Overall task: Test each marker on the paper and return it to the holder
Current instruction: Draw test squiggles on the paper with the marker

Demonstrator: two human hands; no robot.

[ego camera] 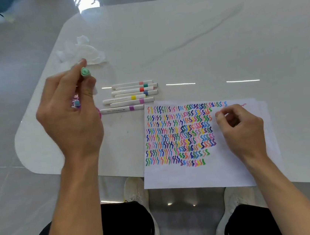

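Note:
My left hand (72, 109) is raised at the table's left side and grips a marker with a mint green end (85, 72) between thumb and fingers. Behind that hand a pink holder (98, 112) with more markers is mostly hidden. Several white markers (132, 95) with coloured bands lie side by side on the table, between the holder and the paper. The white paper (204, 169) is covered with rows of coloured squiggles. My right hand (240, 127) rests on the paper's upper right with fingers curled; whether it holds a marker is hidden.
A crumpled white tissue (84, 50) lies at the back left of the white table (199, 35). The paper hangs slightly over the table's near edge. My knees and white shoes show below the edge.

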